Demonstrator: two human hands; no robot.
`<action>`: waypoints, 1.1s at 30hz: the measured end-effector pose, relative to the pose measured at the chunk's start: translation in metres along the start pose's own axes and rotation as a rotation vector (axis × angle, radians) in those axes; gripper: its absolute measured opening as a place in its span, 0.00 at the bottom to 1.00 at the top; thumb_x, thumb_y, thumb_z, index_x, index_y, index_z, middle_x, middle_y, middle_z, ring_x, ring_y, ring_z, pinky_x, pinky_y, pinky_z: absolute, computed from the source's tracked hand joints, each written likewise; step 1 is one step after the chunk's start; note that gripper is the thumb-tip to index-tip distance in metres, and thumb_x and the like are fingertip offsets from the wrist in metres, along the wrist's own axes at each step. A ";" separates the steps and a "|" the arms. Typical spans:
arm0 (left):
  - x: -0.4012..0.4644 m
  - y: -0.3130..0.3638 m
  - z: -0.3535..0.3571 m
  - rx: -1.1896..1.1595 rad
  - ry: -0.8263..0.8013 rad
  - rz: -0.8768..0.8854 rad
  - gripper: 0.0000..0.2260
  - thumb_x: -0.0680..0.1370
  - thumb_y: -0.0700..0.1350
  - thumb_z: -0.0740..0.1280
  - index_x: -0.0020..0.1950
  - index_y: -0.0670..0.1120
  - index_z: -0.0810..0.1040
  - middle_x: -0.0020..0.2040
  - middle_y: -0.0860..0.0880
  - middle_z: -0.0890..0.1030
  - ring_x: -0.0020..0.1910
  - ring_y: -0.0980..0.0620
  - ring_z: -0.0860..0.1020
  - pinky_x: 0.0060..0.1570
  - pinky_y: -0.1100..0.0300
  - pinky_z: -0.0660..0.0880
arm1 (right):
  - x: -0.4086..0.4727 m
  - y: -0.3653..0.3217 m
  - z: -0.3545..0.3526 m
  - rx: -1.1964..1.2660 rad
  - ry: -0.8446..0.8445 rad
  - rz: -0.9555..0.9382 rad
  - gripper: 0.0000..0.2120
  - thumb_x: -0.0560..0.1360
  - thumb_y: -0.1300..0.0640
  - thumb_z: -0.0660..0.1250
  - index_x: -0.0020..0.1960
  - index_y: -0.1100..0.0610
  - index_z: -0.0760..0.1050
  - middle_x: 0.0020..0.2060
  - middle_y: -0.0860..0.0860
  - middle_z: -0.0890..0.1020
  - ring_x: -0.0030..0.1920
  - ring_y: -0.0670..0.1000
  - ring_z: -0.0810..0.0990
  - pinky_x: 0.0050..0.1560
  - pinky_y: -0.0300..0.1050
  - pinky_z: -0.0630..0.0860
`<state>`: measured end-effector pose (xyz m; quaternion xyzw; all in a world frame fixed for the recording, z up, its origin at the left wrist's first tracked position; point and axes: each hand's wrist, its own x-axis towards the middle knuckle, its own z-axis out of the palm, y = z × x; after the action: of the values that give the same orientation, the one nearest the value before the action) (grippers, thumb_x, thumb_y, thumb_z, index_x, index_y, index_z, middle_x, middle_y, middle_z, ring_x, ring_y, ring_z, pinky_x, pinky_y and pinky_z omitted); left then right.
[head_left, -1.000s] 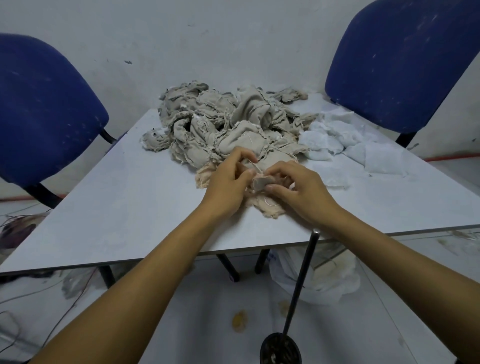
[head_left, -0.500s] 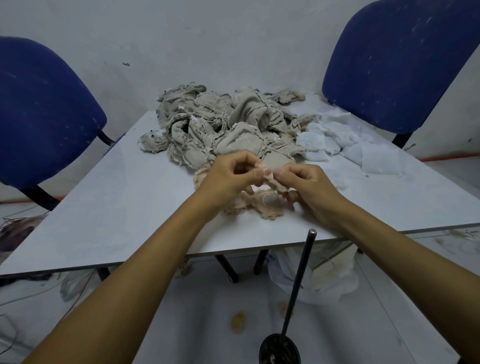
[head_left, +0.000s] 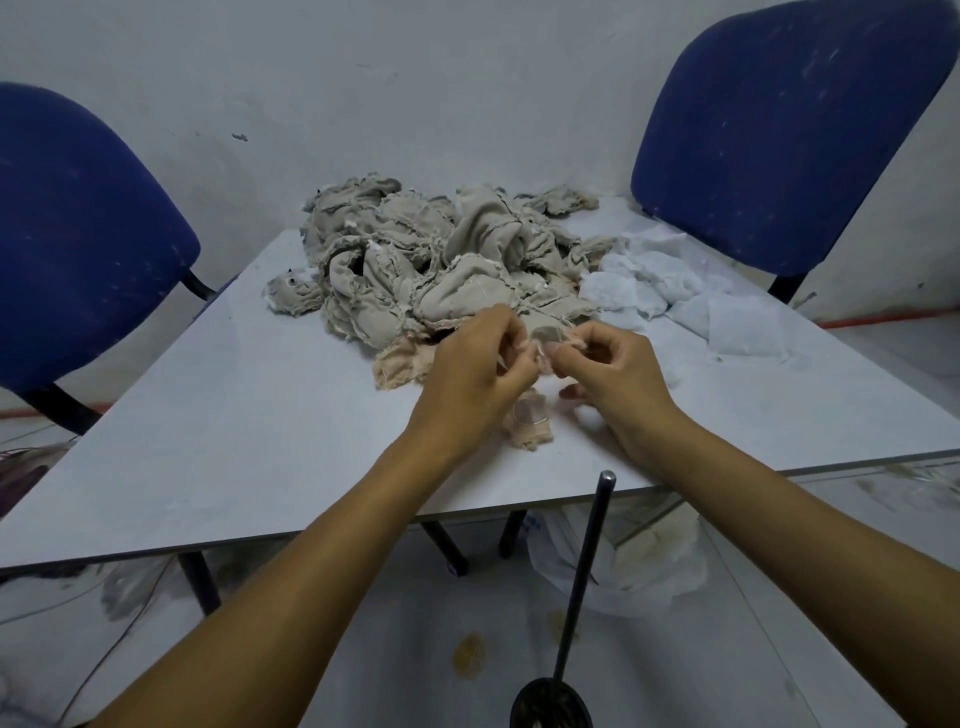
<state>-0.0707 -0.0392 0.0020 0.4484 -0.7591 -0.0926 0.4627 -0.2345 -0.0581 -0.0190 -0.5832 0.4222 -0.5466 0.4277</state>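
Note:
My left hand (head_left: 475, 374) and my right hand (head_left: 610, 371) meet fingertip to fingertip above the white table (head_left: 218, 447), each pinching the top of a small peach fabric piece (head_left: 530, 423) that hangs down between them onto the table. A second peach fabric piece (head_left: 402, 364) lies flat just left of my left hand. Behind both hands spreads a big heap of frayed beige fabric pieces (head_left: 431, 260). What exactly sits between my fingertips is too small to tell.
White stuffing (head_left: 675, 296) is piled at the back right of the table. Two blue chairs (head_left: 78, 249) (head_left: 779, 130) flank the table against the wall. A black rod on a round base (head_left: 576, 597) stands on the floor near the front edge; a plastic bag (head_left: 639, 566) lies under the table.
Both hands have lifted from the table and drawn their fingertips together, raising the small peach piece from lying flat to hanging between them.

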 end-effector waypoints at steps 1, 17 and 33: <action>-0.002 0.000 0.002 0.012 -0.005 0.012 0.07 0.77 0.39 0.68 0.43 0.44 0.71 0.38 0.51 0.73 0.37 0.50 0.72 0.37 0.49 0.73 | 0.000 0.001 0.000 -0.022 0.025 -0.014 0.09 0.75 0.60 0.72 0.39 0.57 0.75 0.34 0.50 0.80 0.37 0.45 0.80 0.38 0.41 0.80; -0.004 -0.002 0.007 0.033 0.106 -0.212 0.09 0.79 0.43 0.61 0.38 0.47 0.69 0.32 0.49 0.74 0.32 0.47 0.73 0.34 0.49 0.70 | -0.001 -0.001 0.005 0.067 -0.060 -0.010 0.09 0.75 0.67 0.71 0.38 0.60 0.75 0.33 0.53 0.81 0.39 0.52 0.84 0.44 0.49 0.83; 0.013 -0.005 -0.032 -0.820 -0.077 -0.711 0.11 0.80 0.36 0.64 0.41 0.46 0.82 0.36 0.47 0.81 0.30 0.54 0.77 0.28 0.62 0.72 | -0.009 -0.006 0.008 -0.356 -0.160 -0.169 0.16 0.75 0.66 0.65 0.46 0.43 0.72 0.41 0.44 0.78 0.40 0.42 0.77 0.40 0.39 0.74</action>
<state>-0.0447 -0.0436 0.0248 0.4563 -0.4787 -0.5485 0.5117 -0.2264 -0.0473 -0.0156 -0.7245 0.4262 -0.4492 0.3028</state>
